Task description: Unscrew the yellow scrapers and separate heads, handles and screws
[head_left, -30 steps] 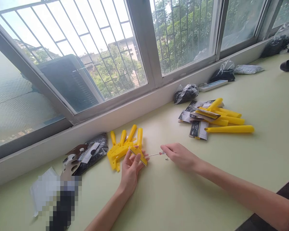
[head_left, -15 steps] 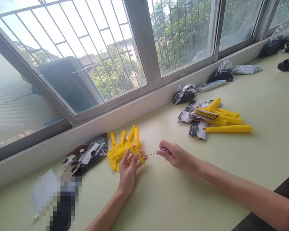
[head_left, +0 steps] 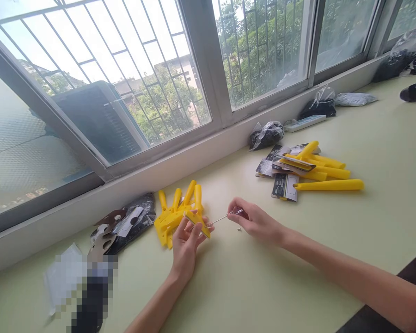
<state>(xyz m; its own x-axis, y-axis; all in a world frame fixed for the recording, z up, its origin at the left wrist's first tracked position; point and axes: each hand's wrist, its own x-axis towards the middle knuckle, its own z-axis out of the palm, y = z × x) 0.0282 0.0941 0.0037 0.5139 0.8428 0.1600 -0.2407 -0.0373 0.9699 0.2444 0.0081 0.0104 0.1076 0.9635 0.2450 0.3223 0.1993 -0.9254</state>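
My left hand (head_left: 186, 245) is closed around the head of a yellow scraper (head_left: 198, 203), whose handle points up and away. My right hand (head_left: 254, 218) grips a screwdriver (head_left: 219, 219) by its handle. The thin shaft runs leftward, and its tip meets the scraper head by my left fingers; the exact contact is hidden. Several more yellow scrapers (head_left: 169, 219) lie in a pile just behind my left hand. A tiny metal piece (head_left: 239, 229), too small to name, rests on the table below my right hand.
Yellow scrapers with printed cards (head_left: 298, 169) are heaped at the right. Left stand a dark plastic bag (head_left: 143, 210), cut-out card pieces (head_left: 102, 238) and a white packet (head_left: 67, 273). Bagged dark items (head_left: 266, 135) and a white strip (head_left: 307, 123) line the windowsill (head_left: 180, 169).
My right hand has moved slightly up and its fingers have shifted on the screwdriver handle, uncovering the tiny metal piece. My left hand and the scraper have barely moved.
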